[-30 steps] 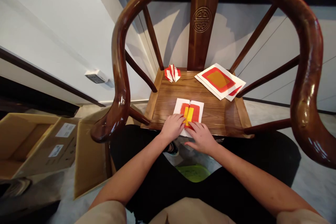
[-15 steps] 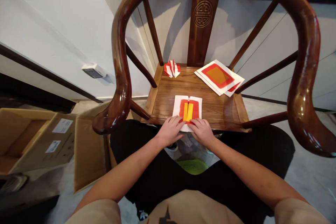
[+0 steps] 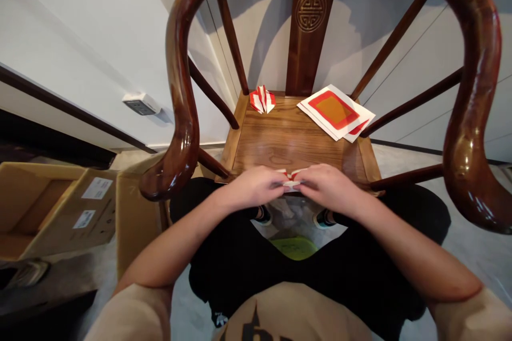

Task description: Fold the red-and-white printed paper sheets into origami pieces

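A sheet of white paper (image 3: pixel 292 183) with red on it is held between my two hands at the front edge of the chair seat. Most of it is hidden behind the fingers. My left hand (image 3: pixel 262 184) is closed on its left end, thumb below and fingers on top. My right hand (image 3: pixel 326 185) grips the right end the same way. A small folded red-and-white paper piece (image 3: pixel 262 100) stands at the seat's back left corner. Flat white sheets with a red and orange rectangle (image 3: pixel 335 112) lie overlapped at the back right.
The wooden chair seat (image 3: pixel 276 141) is enclosed by a curved armrest (image 3: pixel 182 80) and a carved back slat (image 3: pixel 310 26). Open cardboard boxes (image 3: pixel 96 224) stand on the floor at left. A green object (image 3: pixel 295 248) is on the floor between my legs. A socket (image 3: pixel 141 104) sticks out from the wall.
The paper was spread flat on the seat, showing its yellow centre. Now it is lifted and gathered between my hands at the seat edge, its yellow part out of sight.
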A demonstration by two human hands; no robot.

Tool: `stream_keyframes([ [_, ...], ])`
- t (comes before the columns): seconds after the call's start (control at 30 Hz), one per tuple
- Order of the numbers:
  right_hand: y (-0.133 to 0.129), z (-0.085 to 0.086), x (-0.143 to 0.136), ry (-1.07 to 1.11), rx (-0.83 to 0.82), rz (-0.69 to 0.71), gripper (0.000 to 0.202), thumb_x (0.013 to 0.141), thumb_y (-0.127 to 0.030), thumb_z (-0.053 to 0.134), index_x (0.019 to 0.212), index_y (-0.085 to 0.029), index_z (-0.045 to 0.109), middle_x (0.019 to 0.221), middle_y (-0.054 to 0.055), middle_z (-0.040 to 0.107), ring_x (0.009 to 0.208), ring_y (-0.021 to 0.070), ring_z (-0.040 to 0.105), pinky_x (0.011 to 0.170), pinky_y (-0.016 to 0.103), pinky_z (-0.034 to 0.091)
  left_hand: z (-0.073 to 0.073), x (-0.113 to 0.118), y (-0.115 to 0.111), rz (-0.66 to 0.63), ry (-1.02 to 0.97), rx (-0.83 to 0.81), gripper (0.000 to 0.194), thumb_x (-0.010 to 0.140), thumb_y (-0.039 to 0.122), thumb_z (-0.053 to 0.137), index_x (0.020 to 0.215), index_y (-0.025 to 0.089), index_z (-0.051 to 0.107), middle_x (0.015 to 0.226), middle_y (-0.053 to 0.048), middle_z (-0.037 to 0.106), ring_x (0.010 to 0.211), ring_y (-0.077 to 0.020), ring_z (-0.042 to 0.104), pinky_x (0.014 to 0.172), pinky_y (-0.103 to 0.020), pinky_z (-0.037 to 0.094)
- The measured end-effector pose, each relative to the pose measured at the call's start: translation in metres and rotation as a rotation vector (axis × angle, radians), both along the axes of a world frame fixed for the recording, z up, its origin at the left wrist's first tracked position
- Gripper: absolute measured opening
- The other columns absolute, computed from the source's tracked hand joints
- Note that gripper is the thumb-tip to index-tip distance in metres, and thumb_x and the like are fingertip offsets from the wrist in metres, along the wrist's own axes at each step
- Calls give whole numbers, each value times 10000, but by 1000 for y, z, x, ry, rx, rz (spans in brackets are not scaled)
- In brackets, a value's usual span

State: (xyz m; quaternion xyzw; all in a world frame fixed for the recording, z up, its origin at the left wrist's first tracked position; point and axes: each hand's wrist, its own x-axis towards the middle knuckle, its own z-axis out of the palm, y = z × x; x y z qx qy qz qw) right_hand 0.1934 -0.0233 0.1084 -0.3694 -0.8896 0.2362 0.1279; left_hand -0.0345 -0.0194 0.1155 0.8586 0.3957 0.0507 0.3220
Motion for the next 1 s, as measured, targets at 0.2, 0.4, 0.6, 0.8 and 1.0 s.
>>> stream_keyframes([
  [0.2, 92, 47, 2, -136, -273, -81, 212, 864, -369, 603, 898, -190, 713, 814, 20, 695, 669, 138, 576, 571, 251, 333, 23, 14, 82, 80, -23, -244, 310, 850, 435, 562, 891, 158, 693, 770, 2, 664, 659, -128, 576, 556, -220, 359],
  [0.4, 144, -38, -2, -299, -423, 6, 267, 766, -324, 683, 1005, -215, 728, 886, 20, 733, 693, 156, 607, 595, 256, 392, -52, 26, 123, 156, 158, -242, 252, 771, 358, 610, 898, 170, 719, 775, -19, 697, 616, -142, 573, 536, -249, 354],
  [0.6, 131, -83, 0, -251, -357, -159, 238, 794, -342, 636, 952, -187, 723, 858, 27, 728, 709, 162, 609, 580, 252, 363, -91, 29, 122, 209, 186, -145, 344, 744, 453, 679, 952, 183, 724, 851, -38, 724, 656, -174, 610, 561, -259, 381],
  [0.8, 124, -95, 1, -197, -176, -157, 234, 833, -355, 620, 974, -203, 729, 923, 45, 740, 799, 186, 632, 663, 262, 382, -103, 29, 110, 240, 165, 46, 286, 798, 428, 670, 965, 209, 744, 902, -46, 734, 799, -201, 651, 672, -266, 434],
  [1.0, 120, -110, -1, -242, 17, -157, 195, 868, -336, 623, 962, -211, 740, 984, 63, 734, 917, 219, 630, 770, 299, 389, -110, 25, 100, 255, 113, 197, 269, 863, 440, 629, 994, 241, 753, 955, -38, 738, 877, -219, 659, 750, -300, 463],
])
